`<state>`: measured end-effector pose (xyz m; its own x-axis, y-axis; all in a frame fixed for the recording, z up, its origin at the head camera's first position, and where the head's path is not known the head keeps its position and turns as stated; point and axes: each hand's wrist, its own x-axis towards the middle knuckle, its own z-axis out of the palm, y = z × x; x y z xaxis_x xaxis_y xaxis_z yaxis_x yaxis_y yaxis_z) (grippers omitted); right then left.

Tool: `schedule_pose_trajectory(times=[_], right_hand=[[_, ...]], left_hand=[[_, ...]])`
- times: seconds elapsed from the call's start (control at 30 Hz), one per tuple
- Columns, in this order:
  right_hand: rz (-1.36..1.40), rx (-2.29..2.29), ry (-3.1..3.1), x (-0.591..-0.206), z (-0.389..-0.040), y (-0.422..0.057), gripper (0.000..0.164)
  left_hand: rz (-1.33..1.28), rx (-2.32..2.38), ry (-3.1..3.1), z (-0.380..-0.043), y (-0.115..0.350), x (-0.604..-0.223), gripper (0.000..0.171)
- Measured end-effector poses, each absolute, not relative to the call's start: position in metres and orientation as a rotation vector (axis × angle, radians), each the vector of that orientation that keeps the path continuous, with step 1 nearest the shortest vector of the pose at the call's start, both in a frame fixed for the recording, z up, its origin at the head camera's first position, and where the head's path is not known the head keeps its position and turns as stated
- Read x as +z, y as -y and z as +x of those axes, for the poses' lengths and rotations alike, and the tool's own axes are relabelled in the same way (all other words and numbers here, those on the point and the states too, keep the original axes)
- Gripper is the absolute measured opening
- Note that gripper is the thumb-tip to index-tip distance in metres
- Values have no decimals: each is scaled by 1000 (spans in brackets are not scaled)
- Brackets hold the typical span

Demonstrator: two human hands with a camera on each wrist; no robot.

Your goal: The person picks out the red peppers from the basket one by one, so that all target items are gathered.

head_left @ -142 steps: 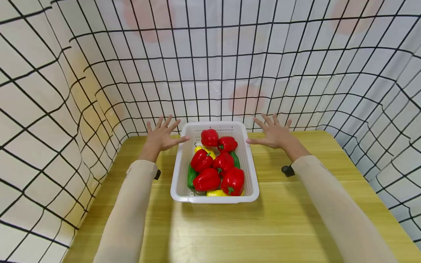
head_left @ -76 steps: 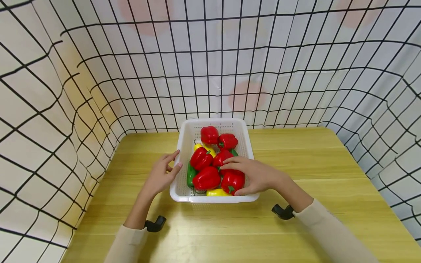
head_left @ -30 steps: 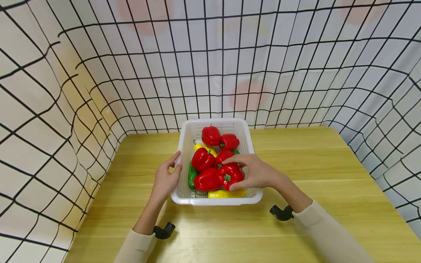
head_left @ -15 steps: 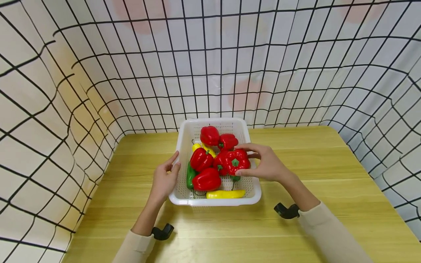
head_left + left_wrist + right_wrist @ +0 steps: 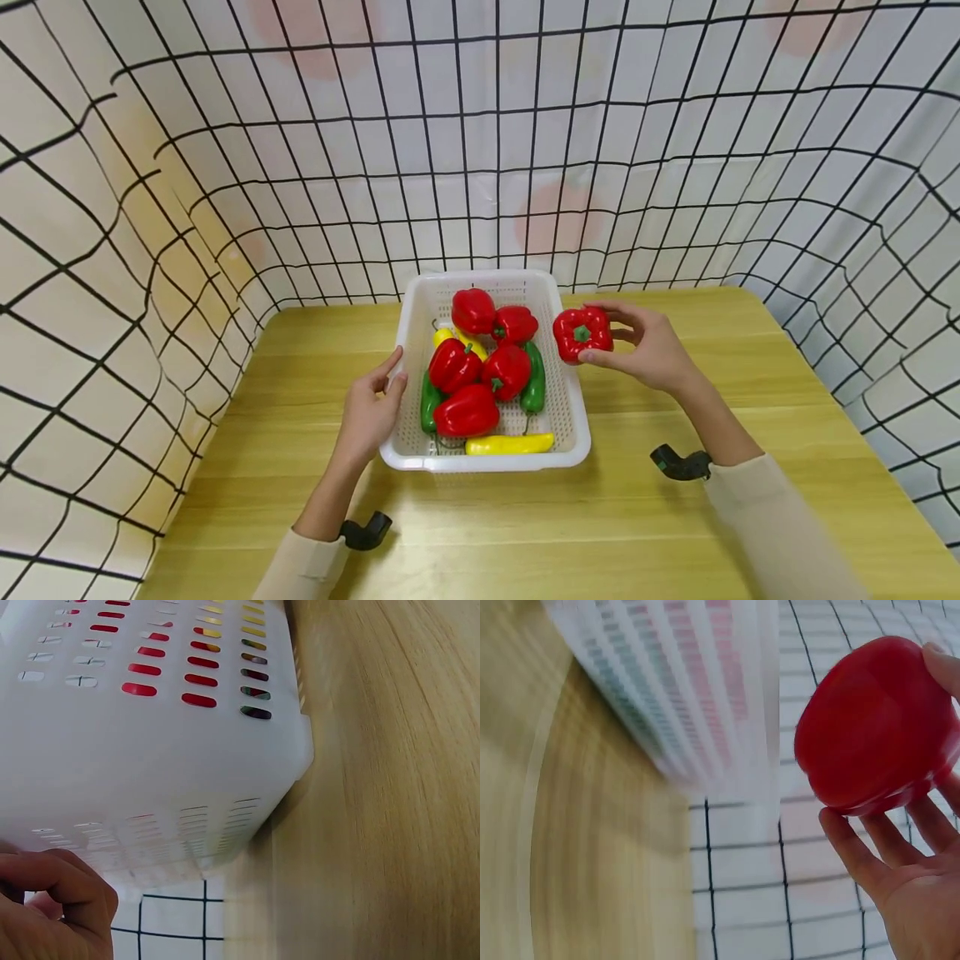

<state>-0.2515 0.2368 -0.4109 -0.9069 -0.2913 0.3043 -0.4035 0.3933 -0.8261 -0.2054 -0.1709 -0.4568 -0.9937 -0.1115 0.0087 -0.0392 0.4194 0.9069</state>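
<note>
My right hand (image 5: 651, 346) grips a red bell pepper (image 5: 582, 333) above the basket's right rim, its green stem toward the head camera. In the right wrist view that bell pepper (image 5: 877, 724) sits between thumb and fingers, apart from the basket wall. On the left side, my left hand (image 5: 372, 408) pinches the rim of the white plastic basket (image 5: 487, 463); its curled fingers (image 5: 64, 889) show beside the wall in the left wrist view. Inside lie several red bell peppers (image 5: 467, 410), two long green peppers (image 5: 533, 379) and yellow peppers (image 5: 510, 444).
The basket stands on a wooden table (image 5: 480, 533). Black wire mesh (image 5: 495, 175) rises behind and along both sides, with pale cloth beyond it. A black wrist mount (image 5: 678, 462) sticks out from each wrist.
From spread beside the basket, my hands came in: the left took the rim, the right took a red bell pepper and lifted it rightward, uncovering a green pepper and a yellow one.
</note>
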Motion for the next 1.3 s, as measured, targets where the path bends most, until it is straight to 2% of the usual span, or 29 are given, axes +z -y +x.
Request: schedule_pose_trajectory(times=[0.4, 0.97, 1.3], right_hand=[[355, 1665, 2581, -440, -288, -263, 63], [200, 1786, 2643, -486, -330, -283, 72], [137, 1837, 2700, -469, -320, -281, 78]], left_hand=[[139, -1648, 2573, -206, 181, -455, 44], [148, -1717, 2532, -207, 173, -460, 43], [180, -1758, 2521, -205, 173, -462, 43]])
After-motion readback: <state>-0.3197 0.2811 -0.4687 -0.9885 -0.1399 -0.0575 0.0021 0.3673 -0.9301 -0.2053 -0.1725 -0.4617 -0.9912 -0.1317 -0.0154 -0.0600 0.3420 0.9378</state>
